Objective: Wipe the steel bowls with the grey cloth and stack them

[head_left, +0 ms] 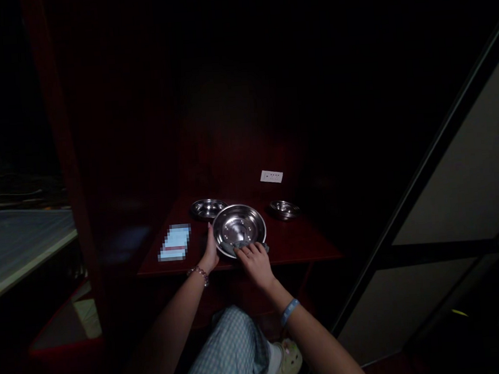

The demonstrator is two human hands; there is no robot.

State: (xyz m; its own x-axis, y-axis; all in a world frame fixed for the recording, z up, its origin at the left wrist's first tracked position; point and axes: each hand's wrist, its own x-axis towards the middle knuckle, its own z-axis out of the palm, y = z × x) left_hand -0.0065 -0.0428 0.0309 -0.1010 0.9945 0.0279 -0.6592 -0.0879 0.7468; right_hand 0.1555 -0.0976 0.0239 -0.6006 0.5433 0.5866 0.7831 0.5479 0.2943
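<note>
Holding steel plate [230, 223] rim, left hand [209, 254]; right hand [255, 264] presses cloth [242, 245] inside.

Dim nook, dark red wood all round.
Low red-brown surface [297, 246] set in an alcove; back wall [227, 125] near black, with white socket plate [271, 176] mounted just above the surface. Red upright post [62, 138] at the left edge, pale translucent sheet [16, 240] lying flat beyond it. Slanted pale panels [469, 181] in a black frame [414, 197] along the right. Floor too dark to make out. Only lit patch: middle of the surface.
</note>
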